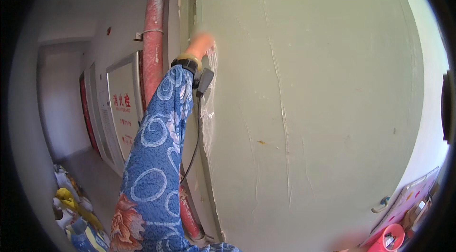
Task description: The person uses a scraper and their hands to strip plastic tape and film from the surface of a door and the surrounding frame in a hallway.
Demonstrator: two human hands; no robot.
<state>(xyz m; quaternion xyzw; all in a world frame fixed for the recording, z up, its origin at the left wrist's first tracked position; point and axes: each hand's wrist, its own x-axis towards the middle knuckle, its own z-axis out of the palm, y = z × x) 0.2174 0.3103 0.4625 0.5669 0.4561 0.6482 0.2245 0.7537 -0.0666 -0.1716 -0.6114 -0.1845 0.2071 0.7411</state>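
My left hand (202, 43) is raised at the edge of a pale green door (320, 91), next to loose clear plastic film (208, 109) peeling along that edge. Its fingers are blurred, so whether they grip the door edge or the film cannot be told. A black wrist strap with a small device (205, 81) and a cable sits over the blue patterned sleeve (153, 152). At the bottom edge, low on the right, a blurred part of my right hand (347, 244) shows in front of the door; its fingers are not clear.
Left of the door frame stand a red pipe (154, 41) and a fire hydrant cabinet (123, 109). Bags (78, 212) lie on the corridor floor. A door handle (380, 206), a pink container (393, 237) and a patterned pink board (409, 195) are at the lower right.
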